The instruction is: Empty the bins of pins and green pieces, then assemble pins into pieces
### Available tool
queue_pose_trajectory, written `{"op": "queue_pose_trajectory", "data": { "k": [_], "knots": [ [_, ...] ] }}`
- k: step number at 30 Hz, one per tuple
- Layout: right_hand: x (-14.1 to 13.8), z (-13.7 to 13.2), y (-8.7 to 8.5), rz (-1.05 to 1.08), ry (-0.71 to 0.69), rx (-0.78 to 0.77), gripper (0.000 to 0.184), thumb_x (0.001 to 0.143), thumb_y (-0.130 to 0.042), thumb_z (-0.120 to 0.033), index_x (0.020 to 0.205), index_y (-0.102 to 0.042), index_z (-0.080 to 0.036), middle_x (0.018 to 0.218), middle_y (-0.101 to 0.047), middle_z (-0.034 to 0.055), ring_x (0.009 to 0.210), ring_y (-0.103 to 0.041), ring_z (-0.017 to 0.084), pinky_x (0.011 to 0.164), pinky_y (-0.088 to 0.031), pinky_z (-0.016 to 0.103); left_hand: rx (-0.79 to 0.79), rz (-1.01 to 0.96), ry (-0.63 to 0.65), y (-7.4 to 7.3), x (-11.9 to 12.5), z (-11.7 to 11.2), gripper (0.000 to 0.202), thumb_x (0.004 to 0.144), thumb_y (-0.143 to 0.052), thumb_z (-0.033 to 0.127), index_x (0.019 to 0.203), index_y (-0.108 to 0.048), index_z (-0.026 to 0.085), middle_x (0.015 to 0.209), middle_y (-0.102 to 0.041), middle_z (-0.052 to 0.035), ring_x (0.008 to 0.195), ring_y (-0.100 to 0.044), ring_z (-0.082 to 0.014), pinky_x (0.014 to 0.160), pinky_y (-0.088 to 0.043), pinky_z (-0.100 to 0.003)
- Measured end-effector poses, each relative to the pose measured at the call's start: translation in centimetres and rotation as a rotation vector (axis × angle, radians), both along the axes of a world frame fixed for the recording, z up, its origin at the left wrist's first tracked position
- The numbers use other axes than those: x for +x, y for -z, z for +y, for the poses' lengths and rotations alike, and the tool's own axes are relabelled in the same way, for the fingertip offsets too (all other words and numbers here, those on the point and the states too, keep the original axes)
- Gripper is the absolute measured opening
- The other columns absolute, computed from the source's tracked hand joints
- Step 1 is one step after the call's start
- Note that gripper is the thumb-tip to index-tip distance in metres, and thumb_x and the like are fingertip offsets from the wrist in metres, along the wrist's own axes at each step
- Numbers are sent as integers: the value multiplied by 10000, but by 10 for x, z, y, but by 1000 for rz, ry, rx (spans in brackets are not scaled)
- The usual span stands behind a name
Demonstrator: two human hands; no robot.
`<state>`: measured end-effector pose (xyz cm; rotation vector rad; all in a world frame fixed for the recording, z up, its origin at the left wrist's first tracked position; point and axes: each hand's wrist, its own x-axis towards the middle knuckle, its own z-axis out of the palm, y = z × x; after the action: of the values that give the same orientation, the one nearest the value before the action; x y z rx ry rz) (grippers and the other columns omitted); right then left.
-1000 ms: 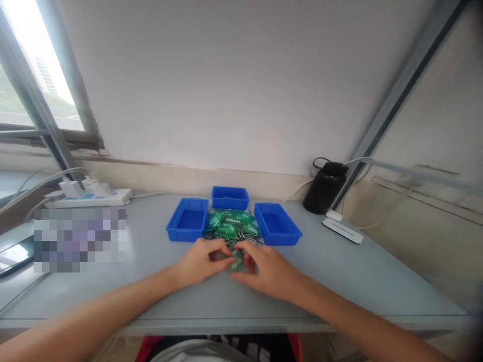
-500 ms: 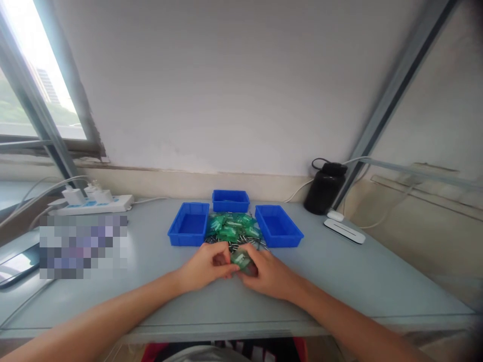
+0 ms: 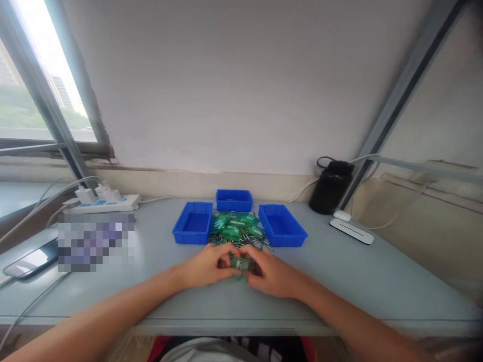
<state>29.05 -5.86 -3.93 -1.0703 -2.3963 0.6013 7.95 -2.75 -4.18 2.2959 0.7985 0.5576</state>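
A heap of small green packets and thin dark metal pins [image 3: 234, 230] lies on the grey table [image 3: 354, 281], between three blue trays. My left hand [image 3: 206, 265] and my right hand [image 3: 269, 273] meet at the near edge of the heap. Both have their fingers curled and pinched on one small green packet [image 3: 239, 262] held between them, low over the tabletop. What is inside the packet is too small to make out.
Blue trays stand at the left [image 3: 192, 229], the back [image 3: 234, 200] and the right [image 3: 282, 231] of the heap. A black bottle [image 3: 331, 187] and a white device [image 3: 351, 231] sit at the back right. A white power strip [image 3: 107, 203] and a phone [image 3: 30, 260] lie at the left.
Both hands have stayed together on the green packet, shifting slightly as the fingers work it. The head camera has turned a little to the left.
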Motion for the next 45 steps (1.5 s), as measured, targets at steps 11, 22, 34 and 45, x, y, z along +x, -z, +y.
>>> {"op": "queue_pose_trajectory", "data": {
  "k": [11,22,34,45],
  "knots": [
    [5,9,3,162,-56,-305,147,864,-503,-257,749,-538,-172,527,-494,-50,483,-435,91,468,-311,204,-390,69,20,-8,2,0,267,788,-618,415,814,-509,173,610,-641,24,367,-455,-67,387,-357,-166],
    [8,8,2,321,49,-532,188,843,-549,-348,874,-421,-214,476,-522,-90,382,-477,95,377,-356,175,-474,-49,-17,-7,3,-1,340,854,-514,482,948,-527,155,601,-638,8,331,-490,-74,311,-354,-147],
    [8,9,-4,467,-62,-550,257,889,-488,-426,791,-429,-196,622,-617,-12,535,-546,113,456,-400,199,-629,-327,-37,-9,7,4,445,722,-716,365,1042,-461,191,806,-596,12,530,-631,-132,418,-480,-208],
    [6,12,1,304,8,-516,253,860,-525,-421,797,-506,-177,590,-597,-19,496,-536,102,425,-384,184,-466,-342,-86,-6,7,5,272,690,-746,314,715,-550,128,623,-541,35,565,-497,-87,541,-389,-200]
  ]
}}
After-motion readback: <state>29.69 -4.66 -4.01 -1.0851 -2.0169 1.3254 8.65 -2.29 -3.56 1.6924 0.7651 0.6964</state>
